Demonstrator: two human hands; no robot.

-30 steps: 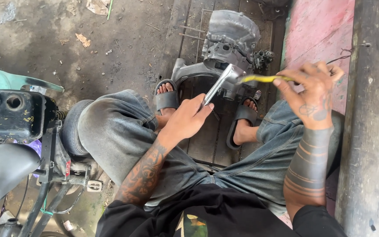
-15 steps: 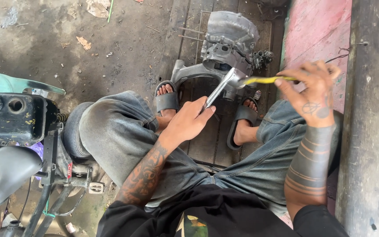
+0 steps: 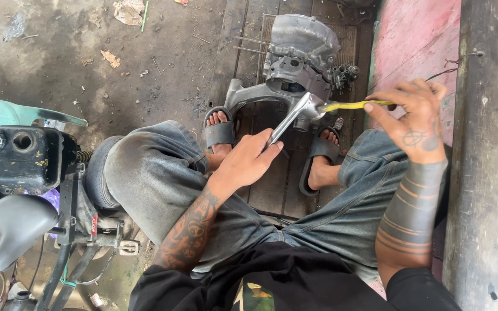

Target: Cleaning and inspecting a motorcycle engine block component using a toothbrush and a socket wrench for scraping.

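Left hand [image 3: 249, 164] grips metal lever [image 3: 290, 120] – right hand [image 3: 413, 118] pinches yellow strip [image 3: 350, 105]

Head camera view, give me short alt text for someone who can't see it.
A seated person's left hand holds a silver metal lever while the right hand pokes a yellow-handled tool at its end, above a grey engine casing on the floor.

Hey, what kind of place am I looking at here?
Probably a small motorbike repair shop or home workshop: a bare engine casing sits on the grimy floor, a stripped bike frame with saddle stands beside it, and the left hand holds a metal lever.
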